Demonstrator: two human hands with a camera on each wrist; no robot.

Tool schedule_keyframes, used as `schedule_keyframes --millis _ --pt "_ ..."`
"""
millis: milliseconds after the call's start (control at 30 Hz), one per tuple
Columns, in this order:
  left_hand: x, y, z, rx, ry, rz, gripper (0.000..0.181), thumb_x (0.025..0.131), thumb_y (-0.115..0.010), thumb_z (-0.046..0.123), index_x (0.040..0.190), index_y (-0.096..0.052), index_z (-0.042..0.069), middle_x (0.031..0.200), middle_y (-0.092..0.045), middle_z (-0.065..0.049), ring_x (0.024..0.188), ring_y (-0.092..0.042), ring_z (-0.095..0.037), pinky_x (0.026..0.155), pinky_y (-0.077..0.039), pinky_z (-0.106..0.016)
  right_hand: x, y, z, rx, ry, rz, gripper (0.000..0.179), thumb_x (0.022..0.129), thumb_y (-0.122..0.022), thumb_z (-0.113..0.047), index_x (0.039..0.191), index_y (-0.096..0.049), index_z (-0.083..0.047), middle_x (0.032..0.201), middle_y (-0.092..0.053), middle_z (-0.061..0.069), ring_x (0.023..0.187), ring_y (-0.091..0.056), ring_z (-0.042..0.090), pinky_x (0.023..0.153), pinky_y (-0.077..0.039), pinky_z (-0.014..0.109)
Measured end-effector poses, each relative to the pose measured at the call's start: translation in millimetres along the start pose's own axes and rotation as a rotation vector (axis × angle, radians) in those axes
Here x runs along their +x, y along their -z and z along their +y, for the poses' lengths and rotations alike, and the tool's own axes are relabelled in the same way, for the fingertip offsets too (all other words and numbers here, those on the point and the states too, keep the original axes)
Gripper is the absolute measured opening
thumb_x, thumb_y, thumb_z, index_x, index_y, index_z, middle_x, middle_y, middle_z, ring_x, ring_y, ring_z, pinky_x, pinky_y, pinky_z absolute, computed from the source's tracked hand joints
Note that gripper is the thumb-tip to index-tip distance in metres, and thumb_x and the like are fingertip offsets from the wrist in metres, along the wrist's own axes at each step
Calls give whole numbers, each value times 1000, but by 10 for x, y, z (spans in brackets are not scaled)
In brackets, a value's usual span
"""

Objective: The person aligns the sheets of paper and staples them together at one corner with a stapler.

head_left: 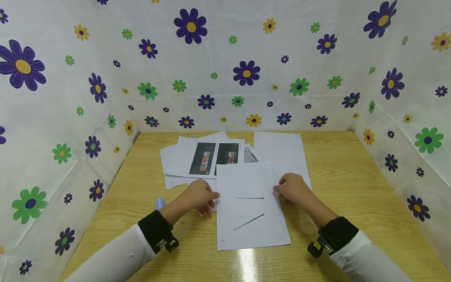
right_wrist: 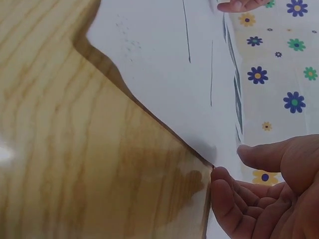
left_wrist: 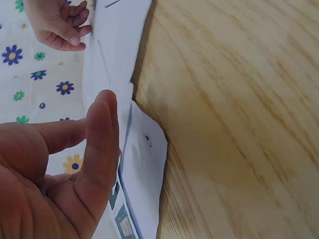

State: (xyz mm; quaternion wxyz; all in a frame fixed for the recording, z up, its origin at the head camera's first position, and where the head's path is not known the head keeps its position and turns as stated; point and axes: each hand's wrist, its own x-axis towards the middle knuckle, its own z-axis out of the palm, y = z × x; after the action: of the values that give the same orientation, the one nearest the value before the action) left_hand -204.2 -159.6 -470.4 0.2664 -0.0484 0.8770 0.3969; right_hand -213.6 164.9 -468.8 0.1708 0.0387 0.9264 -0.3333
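A white sheet (head_left: pixel 251 219) with two dark lines drawn on it lies in the middle of the wooden table (head_left: pixel 352 188). My left hand (head_left: pixel 201 196) is at its left edge. In the left wrist view the thumb (left_wrist: pixel 102 129) presses that edge of the sheet (left_wrist: pixel 117 50) against the fingers behind it, and the edge is lifted. My right hand (head_left: pixel 290 188) is at the sheet's right edge. In the right wrist view its fingertips (right_wrist: pixel 224 194) touch the edge of the sheet (right_wrist: pixel 164 74) from below, while the thumb (right_wrist: pixel 279 154) stays apart above it.
Behind the sheet lie printed pages with dark photos (head_left: pixel 211 156) and a blank white sheet (head_left: pixel 280 152). A small light-blue object (head_left: pixel 159 203) sits by my left wrist. Flowered cloth walls (head_left: pixel 225 70) close in the table on three sides.
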Motion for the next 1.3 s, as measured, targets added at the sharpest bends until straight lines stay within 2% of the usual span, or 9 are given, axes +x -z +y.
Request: schedule_keyframes --millis 133,300,467,633,733,867,1000,1167,1300 --pt "8 61 -25 -128 -1 34 31 99 -69 27 106 -63 -2 87 -73 -13 64 -73 -23 59 -61 -35 44 64 -81 -37 26 -10 42 98 -69 -26 124 -59 5 71 -67 13 62 -65 22 58 -57 33" --pt "-1 126 -34 -282 8 57 34 101 -66 27 116 -60 -3 98 -70 -16 71 -74 -24 64 -62 -37 108 129 -245 -62 55 -8 46 98 -70 -27 129 -57 4 79 -66 13 64 -64 23 59 -57 32" --pt "-52 170 -17 -365 26 63 43 102 -65 29 129 -52 -2 113 -68 -20 82 -74 -24 69 -63 -37 191 185 -455 -97 127 -3 50 97 -71 -28 135 -57 1 94 -70 16 69 -64 22 58 -55 30" --pt "-109 199 5 -429 72 44 56 103 -64 30 142 -39 -3 129 -61 -24 99 -72 -28 76 -62 -37 301 231 -673 -132 251 0 53 96 -73 -29 137 -57 0 113 -71 17 88 -69 25 74 -59 36" --pt "-131 201 5 -572 95 1 61 104 -60 28 149 -32 -4 143 -51 -27 119 -64 -34 89 -60 -41 389 266 -782 -156 311 -12 54 96 -73 -30 139 -56 -2 116 -71 18 96 -69 27 81 -58 40" --pt "-152 168 -3 -871 122 -15 62 107 -54 24 156 -27 -2 158 -33 -27 140 -47 -40 106 -50 -50 513 337 -912 -181 369 1 57 96 -72 -32 143 -53 -4 122 -68 18 104 -66 31 87 -58 44" --pt "-192 111 10 -1105 106 42 62 109 -47 22 161 -20 2 167 -17 -25 149 -33 -40 116 -38 -53 634 391 -1039 -184 414 10 57 96 -72 -31 143 -53 -4 129 -65 20 114 -63 34 95 -55 48" --pt "-227 65 61 -1266 62 132 71 108 -45 21 165 -5 7 170 -6 -23 154 -22 -41 121 -29 -54 790 386 -1176 -199 434 24 54 96 -72 -31 142 -54 -7 134 -63 16 122 -60 33 101 -53 48" --pt "-229 49 100 -1376 62 197 80 107 -48 22 164 7 12 170 0 -24 156 -14 -42 123 -22 -57 911 342 -1283 -212 465 21 56 97 -71 -34 144 -54 -9 138 -61 14 127 -58 32 106 -49 48"
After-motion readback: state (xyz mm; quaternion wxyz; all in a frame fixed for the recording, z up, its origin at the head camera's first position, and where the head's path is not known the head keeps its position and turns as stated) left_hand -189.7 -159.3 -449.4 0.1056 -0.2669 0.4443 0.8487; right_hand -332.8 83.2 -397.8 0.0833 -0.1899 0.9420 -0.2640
